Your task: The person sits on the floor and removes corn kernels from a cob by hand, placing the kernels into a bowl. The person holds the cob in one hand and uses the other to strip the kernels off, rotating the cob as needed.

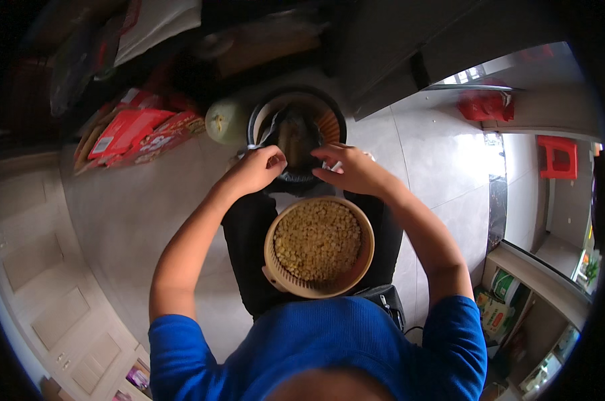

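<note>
A black-rimmed bin point(258, 115) stands on the floor in front of me, lined with a dark plastic bag point(309, 137). My left hand point(259, 167) is at the bin's near left edge, fingers curled in; whatever they hold is hidden. Across from it, my right hand point(349, 167) is over the near right edge, thumb and forefinger apart. A small white bit point(332, 166) shows between them, too unclear to name. Below both hands, a round tan basket point(367, 267) rests on my lap. Pale yellow kernels or beans point(317, 240) fill much of it.
A pale green, round melon-like thing point(225, 121) touches the bin's left side. Flattened red cartons point(132, 137) lie farther left. Dark furniture point(396, 53) rises behind the bin. To the right are a red stool point(558, 158) and an open shelf point(533, 321); cabinet doors point(55, 287) line the left.
</note>
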### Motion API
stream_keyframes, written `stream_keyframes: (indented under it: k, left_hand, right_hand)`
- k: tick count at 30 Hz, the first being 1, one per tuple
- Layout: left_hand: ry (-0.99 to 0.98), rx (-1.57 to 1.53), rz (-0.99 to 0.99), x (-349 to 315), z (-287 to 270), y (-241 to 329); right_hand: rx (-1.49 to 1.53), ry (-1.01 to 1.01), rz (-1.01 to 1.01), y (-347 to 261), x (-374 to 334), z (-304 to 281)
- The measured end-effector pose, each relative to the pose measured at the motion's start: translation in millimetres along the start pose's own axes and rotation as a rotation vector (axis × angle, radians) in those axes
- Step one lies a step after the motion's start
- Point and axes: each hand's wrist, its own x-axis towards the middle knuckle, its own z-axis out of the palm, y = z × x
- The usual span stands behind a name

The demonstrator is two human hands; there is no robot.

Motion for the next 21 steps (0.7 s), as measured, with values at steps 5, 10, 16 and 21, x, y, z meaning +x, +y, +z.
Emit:
stream_keyframes:
  k: [5, 10, 16, 21]
  left_hand:
    - [0.075, -0.187, 0.013, -66.4, 11.0, 4.4]
    - [0.346, -0.031, 0.286, -125.3, 32.9, 50.7]
    - [0.378, 0.174, 0.453, -135.8, 64.0, 87.7]
    - [0.676, -0.113, 0.468, -167.6, 34.5, 84.6]
  right_hand:
    - [-0.341, -0.446, 0.130, -3.7, -40.2, 1.6]
    - [-0.542, -0.444, 0.147, -19.6, -55.5, 7.4]
    - [-0.554, -0.334, 0.096, -51.4, -94.3, -1.7]
    - [-0.052, -0.041, 0.342, 16.5, -173.3, -33.4]
